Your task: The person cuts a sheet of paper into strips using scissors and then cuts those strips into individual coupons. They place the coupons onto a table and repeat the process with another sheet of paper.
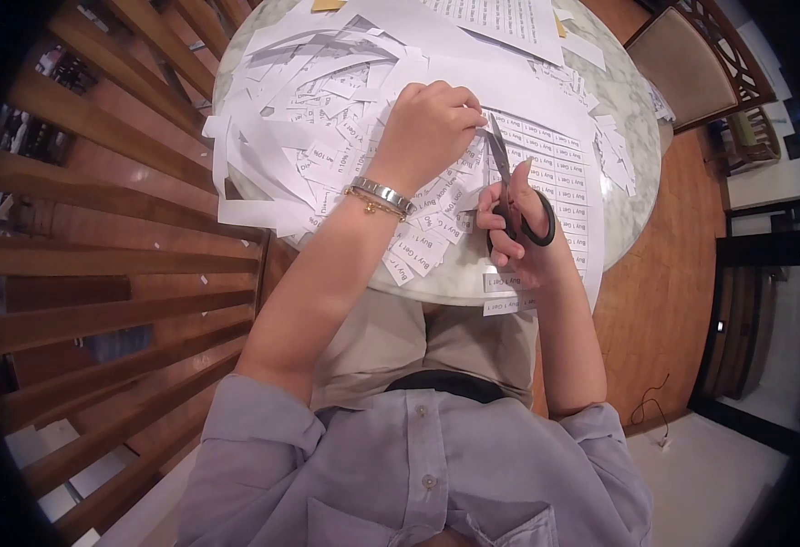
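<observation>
The round marbled desk (pixel 459 284) is the largest thing here, its far rim cut off by the top edge and much of its surface hidden under paper. Large white paper (pixel 509 77) covers its middle, and beyond it a printed sheet (pixel 518 23) runs out of view, its lines too small to read. Toward the right lie rows reading "Buy 1 Get 1" (pixel 571 196), partly hidden by the right hand and forearm. Curled blank strips (pixel 268 169) overlap at the left, some hanging past the rim. The left hand (pixel 432 126) has its fingertips drawn together near the scissor tips; I cannot tell whether paper is pinched there, since the knuckles cover it. The right hand (pixel 518 219) holds black-handled scissors (pixel 501 157), a finger and thumb at the loops, blades pointing away from the body; how far they are parted is hard to make out. Small cut slips (pixel 423 244) heap beneath the left wrist, many overlapping so their words break off. Smallest, a metal bracelet (pixel 381 193) circles that wrist.
</observation>
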A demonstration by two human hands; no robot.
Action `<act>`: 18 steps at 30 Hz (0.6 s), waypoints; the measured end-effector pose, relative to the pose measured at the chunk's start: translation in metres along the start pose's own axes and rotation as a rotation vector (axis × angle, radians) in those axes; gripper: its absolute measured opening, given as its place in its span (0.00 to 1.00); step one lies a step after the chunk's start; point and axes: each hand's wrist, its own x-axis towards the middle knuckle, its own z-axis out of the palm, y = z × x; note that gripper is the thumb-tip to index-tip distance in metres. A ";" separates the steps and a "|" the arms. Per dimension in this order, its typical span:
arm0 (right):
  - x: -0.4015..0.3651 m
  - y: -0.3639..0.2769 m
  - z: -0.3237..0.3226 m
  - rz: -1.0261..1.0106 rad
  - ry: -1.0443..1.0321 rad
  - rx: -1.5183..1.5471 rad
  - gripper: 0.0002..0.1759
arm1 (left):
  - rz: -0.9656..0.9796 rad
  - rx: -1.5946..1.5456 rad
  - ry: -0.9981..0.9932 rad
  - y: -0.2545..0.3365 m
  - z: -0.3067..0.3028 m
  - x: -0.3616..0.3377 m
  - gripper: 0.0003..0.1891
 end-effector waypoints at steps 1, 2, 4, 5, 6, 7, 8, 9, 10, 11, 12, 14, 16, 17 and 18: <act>0.000 0.000 0.000 0.000 0.000 0.000 0.34 | 0.000 -0.002 0.000 0.000 0.000 0.000 0.02; 0.000 0.000 0.000 -0.007 -0.001 -0.006 0.34 | 0.000 -0.003 -0.001 0.000 0.000 0.000 0.02; 0.000 0.000 -0.001 -0.014 -0.002 -0.013 0.34 | 0.002 -0.007 -0.004 0.000 0.001 0.000 0.02; 0.000 -0.001 -0.001 -0.016 -0.001 -0.013 0.34 | 0.004 -0.010 -0.006 0.000 0.001 0.000 0.02; -0.001 -0.001 -0.001 -0.018 0.000 -0.013 0.34 | 0.004 -0.009 -0.007 0.000 0.001 0.000 0.02; -0.001 -0.002 0.000 -0.018 0.000 -0.013 0.34 | 0.000 -0.015 -0.006 0.000 0.001 0.000 0.02; -0.002 -0.002 0.000 -0.019 -0.010 -0.004 0.34 | -0.004 -0.020 -0.006 0.000 0.001 0.000 0.02; -0.003 -0.003 0.001 -0.021 -0.020 0.005 0.34 | -0.004 -0.019 -0.006 0.000 0.001 0.000 0.02; -0.003 -0.003 0.001 -0.021 -0.020 0.005 0.34 | -0.003 -0.026 0.004 0.000 0.001 0.000 0.02; -0.003 -0.003 0.002 -0.018 -0.015 0.001 0.34 | -0.002 -0.033 0.013 0.000 0.002 0.000 0.02; -0.002 -0.003 0.002 -0.015 -0.010 -0.004 0.34 | -0.001 -0.033 0.013 0.000 0.001 0.000 0.02; -0.001 -0.002 0.002 -0.019 -0.011 0.000 0.34 | -0.008 -0.046 0.001 0.000 0.000 0.000 0.02; 0.000 -0.001 0.001 -0.024 -0.013 0.004 0.34 | -0.011 -0.047 -0.004 0.001 0.000 0.000 0.02; 0.000 -0.001 0.002 -0.020 0.000 0.000 0.34 | -0.016 -0.048 -0.009 0.001 -0.001 0.000 0.02; 0.000 -0.001 0.002 -0.017 0.012 -0.004 0.34 | -0.015 -0.048 -0.009 0.002 -0.001 0.000 0.02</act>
